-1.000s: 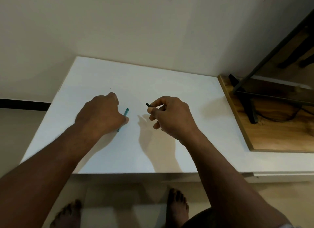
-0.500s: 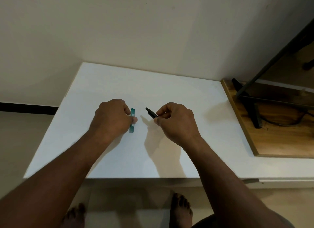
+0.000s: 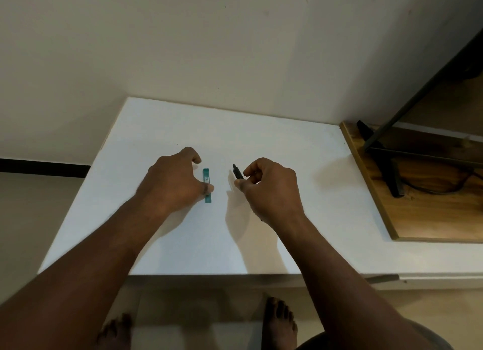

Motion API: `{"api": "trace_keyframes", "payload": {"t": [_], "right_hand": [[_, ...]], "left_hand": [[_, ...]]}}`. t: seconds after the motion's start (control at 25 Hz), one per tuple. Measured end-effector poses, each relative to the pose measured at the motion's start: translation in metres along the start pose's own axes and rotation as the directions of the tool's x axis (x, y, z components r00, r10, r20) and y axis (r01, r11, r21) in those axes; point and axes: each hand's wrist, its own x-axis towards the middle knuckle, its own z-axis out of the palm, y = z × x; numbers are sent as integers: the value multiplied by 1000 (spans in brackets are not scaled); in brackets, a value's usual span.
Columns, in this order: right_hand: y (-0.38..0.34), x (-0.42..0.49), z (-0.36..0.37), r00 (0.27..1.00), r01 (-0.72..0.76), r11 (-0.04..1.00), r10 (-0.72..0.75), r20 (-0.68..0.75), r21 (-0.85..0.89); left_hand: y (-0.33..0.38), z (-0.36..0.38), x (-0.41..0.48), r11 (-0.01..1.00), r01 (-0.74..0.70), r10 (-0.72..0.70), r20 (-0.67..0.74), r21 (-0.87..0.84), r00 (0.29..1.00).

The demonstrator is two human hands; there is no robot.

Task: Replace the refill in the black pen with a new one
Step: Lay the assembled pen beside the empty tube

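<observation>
Right hand around black pen

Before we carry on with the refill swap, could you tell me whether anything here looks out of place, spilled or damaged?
Nothing stands out. The teal refill case lies on the white table with the thumb of the left hand across it, and the right hand holds the black pen; no spill or breakage shows.

White worktop set against a pale wall, with a slim teal refill packet lying flat near the middle, long side pointing toward the wall, and a wooden board at the right end.
</observation>
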Motion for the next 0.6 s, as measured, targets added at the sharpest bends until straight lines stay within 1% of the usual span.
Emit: {"api": "trace_keyframes", "payload": {"t": [0.08,0.16,0.24,0.36,0.6], "right_hand": [[0,-1,5,1000,4,1000,-5,-10,-31],[0,-3,9,1000,19,996,-21,-17,-82],[1,-5,12,999,43,991,-45,-14,-124],[2,-6,15,999,51,985,-53,-9,-163],[2,-2,22,1000,25,986,-27,-11,-163]], "left_hand": [[0,-5,0,998,-41,36,85,55,996],[1,-4,-2,989,-79,66,109,123,992],[3,0,-4,982,-108,94,93,154,991],[4,2,-4,982,-124,114,73,145,991],[3,7,-2,977,-141,130,77,158,989]]}}
